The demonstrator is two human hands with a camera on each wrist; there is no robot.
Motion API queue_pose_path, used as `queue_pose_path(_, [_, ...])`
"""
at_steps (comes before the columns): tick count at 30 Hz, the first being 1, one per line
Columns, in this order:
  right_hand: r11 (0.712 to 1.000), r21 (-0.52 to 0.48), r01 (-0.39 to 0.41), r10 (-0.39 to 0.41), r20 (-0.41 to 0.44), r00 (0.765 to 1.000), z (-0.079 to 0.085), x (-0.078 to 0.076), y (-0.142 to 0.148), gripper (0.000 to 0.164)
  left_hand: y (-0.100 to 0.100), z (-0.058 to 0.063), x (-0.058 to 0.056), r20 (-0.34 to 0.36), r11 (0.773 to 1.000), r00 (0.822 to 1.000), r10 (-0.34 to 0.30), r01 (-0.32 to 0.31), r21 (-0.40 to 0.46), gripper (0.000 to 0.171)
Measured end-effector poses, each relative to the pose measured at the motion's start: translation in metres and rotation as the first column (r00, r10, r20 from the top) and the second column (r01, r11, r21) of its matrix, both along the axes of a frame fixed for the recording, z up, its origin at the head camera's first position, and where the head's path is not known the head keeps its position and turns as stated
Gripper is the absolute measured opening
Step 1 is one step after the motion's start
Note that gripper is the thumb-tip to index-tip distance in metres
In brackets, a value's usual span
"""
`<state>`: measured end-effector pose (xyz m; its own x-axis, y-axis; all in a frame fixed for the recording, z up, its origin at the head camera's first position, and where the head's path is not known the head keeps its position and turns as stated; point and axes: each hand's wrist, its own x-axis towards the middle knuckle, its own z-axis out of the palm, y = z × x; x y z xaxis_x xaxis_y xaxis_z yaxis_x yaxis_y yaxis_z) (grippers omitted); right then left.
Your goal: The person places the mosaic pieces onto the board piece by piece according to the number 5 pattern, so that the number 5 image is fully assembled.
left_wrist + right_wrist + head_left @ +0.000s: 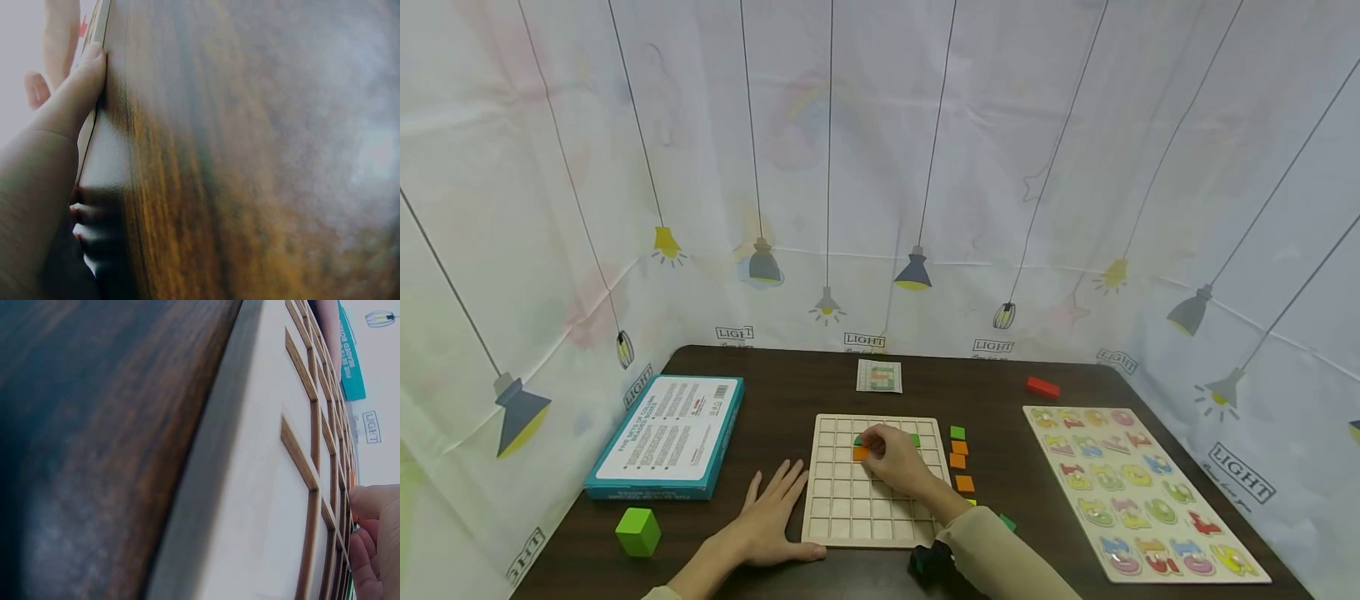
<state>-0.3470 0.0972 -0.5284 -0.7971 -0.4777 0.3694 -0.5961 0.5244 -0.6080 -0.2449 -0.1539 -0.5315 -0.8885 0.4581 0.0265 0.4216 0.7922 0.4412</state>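
Observation:
A pale wooden grid board (842, 508) lies on the dark table. Over its upper middle, my right hand (895, 458) has its fingers curled, with thumb and finger pinching an orange square tile (860, 454). A green tile (858, 440) partly shows behind the fingers, and another green tile (915, 440) sits in the grid to the right. My left hand (767, 517) rests with fingers spread at the board's left side, its thumb touching the near left corner. In the left wrist view that thumb (87, 72) presses the board's edge. The right wrist view shows the right hand (378, 531) at the grid.
Right of the board lie loose tiles, among them a green one (957, 432) and an orange one (964, 483). A pattern card (865, 377) lies behind. Leftward are a teal box (662, 433) and a green cube (638, 532); rightward, a red block (1042, 387) and a picture puzzle (1131, 537).

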Motion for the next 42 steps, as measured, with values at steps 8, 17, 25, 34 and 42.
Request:
queue_pose_path(8, [0.999, -0.037, 0.001, -0.001, 0.000, 1.000, 0.004, 0.005, 0.005, 0.023, 0.002, -0.001, 0.000, 0.005, 1.000, 1.000, 0.005, -0.005, 0.006, 0.113])
queue_pose_path(17, [0.995, -0.089, 0.053, -0.053, -0.002, 0.999, 0.011, 0.000, 0.029, 0.023, 0.000, 0.001, 0.001, 0.014, 1.000, 1.000, 0.015, -0.015, -0.002, 0.115])
queue_pose_path(25, [0.975, -0.118, 0.189, -0.185, 0.046, 0.982, 0.015, 0.001, 0.066, 0.022, 0.000, -0.002, 0.000, 0.009, 1.000, 1.000, 0.013, -0.013, -0.004, 0.114])
queue_pose_path(34, [0.949, -0.096, 0.302, -0.303, -0.002, 0.953, 0.009, -0.006, 0.108, 0.021, 0.002, 0.003, 0.002, 0.013, 1.000, 1.000, 0.013, -0.013, 0.004, 0.114])
queue_pose_path(42, [0.919, -0.026, 0.394, -0.395, -0.022, 0.918, -0.001, -0.007, 0.136, 0.022, 0.001, 0.005, 0.003, 0.011, 1.000, 1.000, 0.007, -0.007, -0.003, 0.114])
